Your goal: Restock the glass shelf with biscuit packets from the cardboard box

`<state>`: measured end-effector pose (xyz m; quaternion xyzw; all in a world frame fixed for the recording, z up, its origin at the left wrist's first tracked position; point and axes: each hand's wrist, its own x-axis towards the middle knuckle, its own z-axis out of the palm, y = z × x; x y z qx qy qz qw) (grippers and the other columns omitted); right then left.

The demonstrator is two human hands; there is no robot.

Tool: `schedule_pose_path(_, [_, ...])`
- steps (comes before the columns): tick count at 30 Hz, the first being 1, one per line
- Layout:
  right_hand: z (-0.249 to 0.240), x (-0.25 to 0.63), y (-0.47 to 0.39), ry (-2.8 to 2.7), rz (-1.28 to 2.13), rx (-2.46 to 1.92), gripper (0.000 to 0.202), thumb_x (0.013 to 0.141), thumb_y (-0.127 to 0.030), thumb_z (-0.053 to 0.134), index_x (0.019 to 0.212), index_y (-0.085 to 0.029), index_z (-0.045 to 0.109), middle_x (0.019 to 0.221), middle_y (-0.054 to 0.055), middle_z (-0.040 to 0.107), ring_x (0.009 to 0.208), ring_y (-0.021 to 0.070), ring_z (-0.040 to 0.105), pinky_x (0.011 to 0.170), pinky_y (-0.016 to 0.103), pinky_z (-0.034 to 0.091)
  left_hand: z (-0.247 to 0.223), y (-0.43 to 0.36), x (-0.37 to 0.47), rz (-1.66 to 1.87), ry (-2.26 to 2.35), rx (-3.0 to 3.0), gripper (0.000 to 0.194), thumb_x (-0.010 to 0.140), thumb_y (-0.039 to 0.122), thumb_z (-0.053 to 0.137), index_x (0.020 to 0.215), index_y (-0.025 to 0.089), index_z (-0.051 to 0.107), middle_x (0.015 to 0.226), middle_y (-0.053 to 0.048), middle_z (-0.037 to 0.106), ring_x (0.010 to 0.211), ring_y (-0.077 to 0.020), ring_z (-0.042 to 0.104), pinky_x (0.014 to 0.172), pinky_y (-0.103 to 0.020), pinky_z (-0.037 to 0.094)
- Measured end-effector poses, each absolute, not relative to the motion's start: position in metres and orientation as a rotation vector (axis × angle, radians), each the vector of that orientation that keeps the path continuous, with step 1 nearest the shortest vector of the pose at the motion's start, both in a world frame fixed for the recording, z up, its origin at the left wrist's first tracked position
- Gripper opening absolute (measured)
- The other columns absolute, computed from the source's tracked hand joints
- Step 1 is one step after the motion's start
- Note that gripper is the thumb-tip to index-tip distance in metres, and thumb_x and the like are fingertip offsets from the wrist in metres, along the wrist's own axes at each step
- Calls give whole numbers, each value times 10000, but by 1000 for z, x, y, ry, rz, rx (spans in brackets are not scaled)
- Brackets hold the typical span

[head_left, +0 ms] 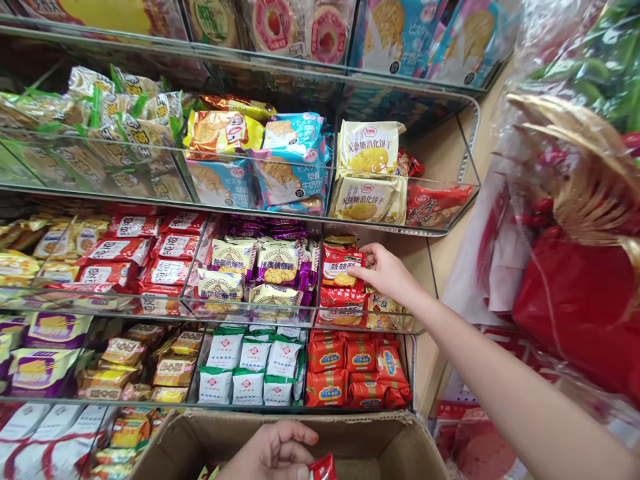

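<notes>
My right hand point(383, 270) reaches into the right-end compartment of the middle shelf, its thumb and fingers pinching the edge of a red biscuit packet point(340, 268). Directly below that packet lies another red packet point(341, 305), beside a yellowish one point(383, 311). At the bottom of the view my left hand point(280, 453) is over a cardboard box point(375, 423), fingers curled by a small red packet point(324, 468) cut off by the frame edge. Cream-and-purple packets point(277, 263) fill the compartment to the left of my right hand.
Clear shelf fronts point(250, 310) edge the tiers of snacks. Orange-red packets point(327, 360) and white-green packets point(249, 383) sit one tier lower. Plastic-wrapped red decorations point(575, 307) hang at the right, near my right forearm.
</notes>
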<state>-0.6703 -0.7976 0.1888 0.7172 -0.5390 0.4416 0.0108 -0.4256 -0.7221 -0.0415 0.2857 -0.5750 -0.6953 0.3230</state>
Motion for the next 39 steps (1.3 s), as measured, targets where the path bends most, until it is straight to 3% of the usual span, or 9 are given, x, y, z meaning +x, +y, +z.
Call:
schedule_pose_path(6, [191,-673,-795,-1674,1413,2029,506,675,-509,591,1019,-146,514,871,67,582,680,164,531,627,318,425,-2,-710,-432,-1737,-1329,796,355,626,311,749,905,152,598,762,-8,673,665,-84,580,649,-212,407])
schedule_pose_path(11, [166,-673,-756,-1347,1669,1920,255,787,-419,511,859,-179,557,782,33,556,619,126,502,574,270,408,20,-709,-434,-1593,-1267,830,315,634,283,739,878,133,607,715,-7,666,639,-87,575,634,-211,446])
schedule_pose_path(15, [113,-656,-692,-1304,1358,2329,193,816,-336,505,714,-186,573,676,12,542,633,127,509,598,263,405,21,-707,-435,-1604,-1195,850,316,640,272,732,900,155,596,694,25,648,595,-64,556,582,-174,449])
schedule_pose_path(18, [63,-645,-663,-1560,1075,2666,259,767,-391,568,928,-188,573,837,37,596,715,148,543,639,279,429,18,-706,-439,-1652,-1186,826,347,622,273,742,914,169,587,720,25,654,611,-82,574,587,-195,469])
schedule_pose_path(20, [31,-642,-657,-1801,1122,2830,362,757,-397,578,1054,-198,519,951,44,607,778,156,567,668,281,449,14,-707,-442,-1660,-1221,787,343,631,260,735,924,166,584,733,16,659,651,-99,593,630,-216,480])
schedule_pose_path(23, [-1,-643,-661,-2056,1403,2997,295,762,-351,577,1013,-205,528,941,18,626,785,147,587,670,260,466,7,-707,-446,-1630,-1274,777,310,660,253,713,921,158,577,704,13,651,652,-103,594,645,-219,476])
schedule_pose_path(27, [-5,-640,-663,-2122,1498,2872,238,722,-321,620,927,-217,558,843,-19,636,738,137,576,666,245,450,8,-703,-447,-1627,-1313,857,317,715,316,659,973,174,543,736,10,624,673,-113,578,637,-230,475])
schedule_pose_path(33, [1,-628,-652,-1814,1272,2805,185,736,-220,570,915,-200,528,814,-2,586,714,130,533,653,243,413,16,-694,-443,-1694,-1493,976,378,752,421,587,1053,205,510,902,-21,588,832,-168,544,692,-279,470])
schedule_pose_path(39, [-6,-622,-650,-1664,1178,2898,208,663,-186,600,853,-176,516,755,3,548,659,128,512,590,227,400,10,-695,-442,-1672,-1631,868,256,750,396,602,782,144,568,693,18,552,645,-103,458,614,-213,390])
